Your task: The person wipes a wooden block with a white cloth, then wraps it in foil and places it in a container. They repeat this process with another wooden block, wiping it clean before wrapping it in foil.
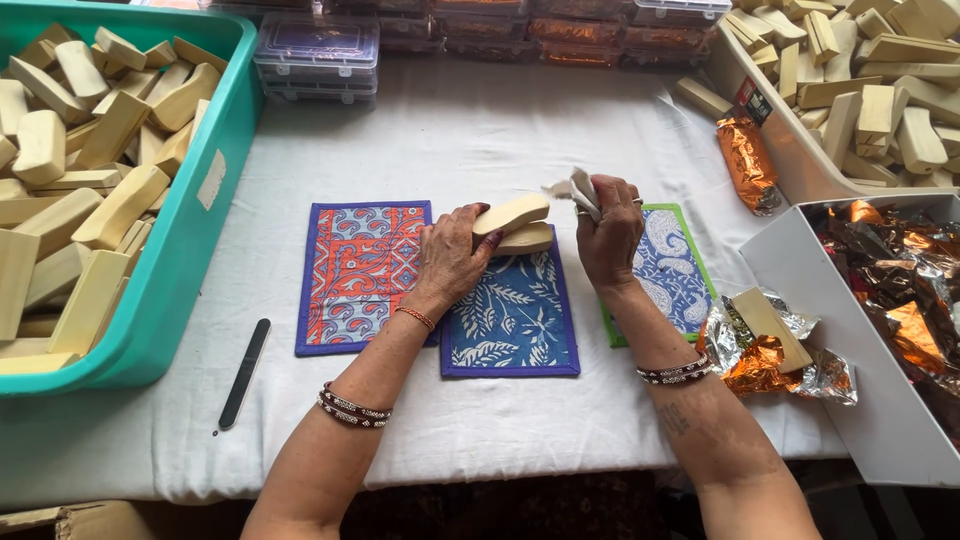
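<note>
Left hand [452, 252] gripping 2 stacked pale cream soap bars [512, 224] over blue leaf-print quilted mat [512, 320]; right hand [608, 232] closed around folded grey cloth [583, 190].

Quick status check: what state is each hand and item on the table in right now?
left hand: gripping two stacked pale bars
right hand: closed on a folded grey pad
foil wrapper: opened, one bar lying on it
teal bin: full of bars
black file: lying untouched
</note>
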